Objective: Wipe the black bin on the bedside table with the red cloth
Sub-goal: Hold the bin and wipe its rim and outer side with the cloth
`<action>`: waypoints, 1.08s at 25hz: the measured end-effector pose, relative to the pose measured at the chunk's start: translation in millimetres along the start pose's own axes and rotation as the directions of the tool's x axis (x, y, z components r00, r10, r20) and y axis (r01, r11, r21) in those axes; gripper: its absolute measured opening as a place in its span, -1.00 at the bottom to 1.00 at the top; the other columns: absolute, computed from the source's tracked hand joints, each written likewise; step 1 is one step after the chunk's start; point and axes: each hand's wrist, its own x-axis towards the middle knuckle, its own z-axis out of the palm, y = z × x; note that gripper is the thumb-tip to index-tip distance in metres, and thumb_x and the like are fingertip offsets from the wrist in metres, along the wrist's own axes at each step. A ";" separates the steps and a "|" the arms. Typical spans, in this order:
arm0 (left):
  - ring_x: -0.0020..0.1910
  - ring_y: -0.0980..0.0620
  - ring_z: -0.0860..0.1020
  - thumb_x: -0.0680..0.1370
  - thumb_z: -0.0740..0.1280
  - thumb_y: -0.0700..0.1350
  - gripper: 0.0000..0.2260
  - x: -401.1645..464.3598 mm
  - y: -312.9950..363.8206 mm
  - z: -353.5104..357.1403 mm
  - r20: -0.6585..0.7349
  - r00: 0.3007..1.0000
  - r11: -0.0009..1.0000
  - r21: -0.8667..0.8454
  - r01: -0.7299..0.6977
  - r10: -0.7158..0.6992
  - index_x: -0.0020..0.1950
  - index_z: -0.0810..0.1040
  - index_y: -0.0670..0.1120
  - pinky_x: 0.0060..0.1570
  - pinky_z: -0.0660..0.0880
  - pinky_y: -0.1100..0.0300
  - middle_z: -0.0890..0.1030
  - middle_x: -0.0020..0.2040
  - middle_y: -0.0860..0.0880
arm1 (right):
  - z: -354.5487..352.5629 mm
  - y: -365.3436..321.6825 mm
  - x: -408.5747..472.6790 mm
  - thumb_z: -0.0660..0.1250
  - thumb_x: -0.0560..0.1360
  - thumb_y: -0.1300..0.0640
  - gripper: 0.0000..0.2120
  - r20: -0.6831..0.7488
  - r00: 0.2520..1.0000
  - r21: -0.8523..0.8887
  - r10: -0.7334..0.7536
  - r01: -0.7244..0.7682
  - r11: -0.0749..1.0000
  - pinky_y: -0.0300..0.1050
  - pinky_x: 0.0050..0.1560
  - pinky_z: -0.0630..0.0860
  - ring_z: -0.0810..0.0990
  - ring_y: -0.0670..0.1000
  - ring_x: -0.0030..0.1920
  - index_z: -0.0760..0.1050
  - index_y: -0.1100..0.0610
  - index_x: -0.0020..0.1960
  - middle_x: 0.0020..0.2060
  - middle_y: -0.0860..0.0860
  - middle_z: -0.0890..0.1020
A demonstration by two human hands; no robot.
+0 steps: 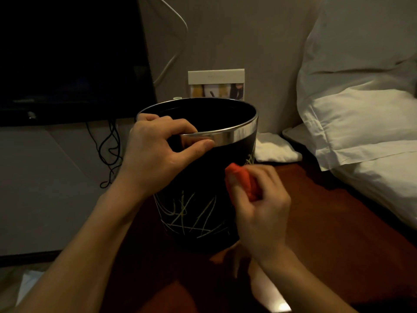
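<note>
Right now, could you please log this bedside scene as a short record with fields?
bin: black round bin with silver metal rim, upright on the dark red wooden bedside table
left hand: grips the rim
right hand: holds the bunched red cloth against the bin's side
behind bin: white card
right: white pillows

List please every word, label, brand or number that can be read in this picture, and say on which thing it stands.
None can be read.
White card standing against the wall behind the black bin: a faint line of print near its top, too small and blurred to read; below it only small pictures.
Black bin: pale scribbled lines, decoration only, no letters.
Red cloth in the right hand: no label visible.
Dark screen: nothing legible.
</note>
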 end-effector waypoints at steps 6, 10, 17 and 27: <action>-0.08 0.52 0.37 0.41 0.30 0.25 -0.80 0.8 -0.4 0.0 -0.011 1.000 1.000 -0.002 0.010 -0.010 -0.15 0.53 0.16 0.01 0.24 0.33 0.57 -0.27 0.14 | 1.7 -2.6 -10.4 0.43 0.53 0.14 -0.88 0.076 0.997 0.027 0.010 -0.012 1.000 -0.41 -0.20 0.40 0.55 -0.15 -0.13 0.61 0.16 0.03 -0.08 -0.05 0.57; -0.09 0.52 0.37 0.41 0.31 0.24 -0.79 0.1 0.3 -1.5 -0.015 1.000 1.000 -0.018 0.007 -0.007 -0.16 0.56 0.13 -0.02 0.25 0.31 0.57 -0.25 0.18 | -4.3 -2.3 4.7 0.45 0.52 0.17 -0.95 0.033 0.997 0.072 0.075 -0.077 0.994 -0.46 -0.19 0.38 0.56 -0.15 -0.14 0.61 0.13 -0.03 -0.13 -0.05 0.59; -0.08 0.48 0.41 0.41 0.32 0.22 -0.81 0.1 -0.4 -4.1 0.010 1.000 0.999 -0.033 -0.002 0.003 -0.17 0.55 0.13 -0.02 0.29 0.25 0.55 -0.27 0.21 | -1.8 -0.5 -10.4 0.47 0.50 0.18 -0.92 0.089 0.992 0.028 0.094 -0.097 0.995 -0.43 -0.17 0.37 0.55 -0.13 -0.15 0.60 0.12 -0.04 -0.13 -0.07 0.56; -0.23 0.21 0.48 0.49 0.16 0.29 -0.65 8.0 10.4 -11.5 0.203 0.979 0.990 0.133 -0.046 0.018 -0.10 0.58 0.08 -0.03 0.35 0.14 0.54 -0.24 0.17 | -15.9 -6.3 -8.3 0.47 0.52 0.11 -0.92 0.015 0.996 0.066 0.088 -0.089 0.994 -0.32 -0.19 0.45 0.58 -0.08 -0.14 0.60 0.09 -0.05 -0.13 -0.09 0.58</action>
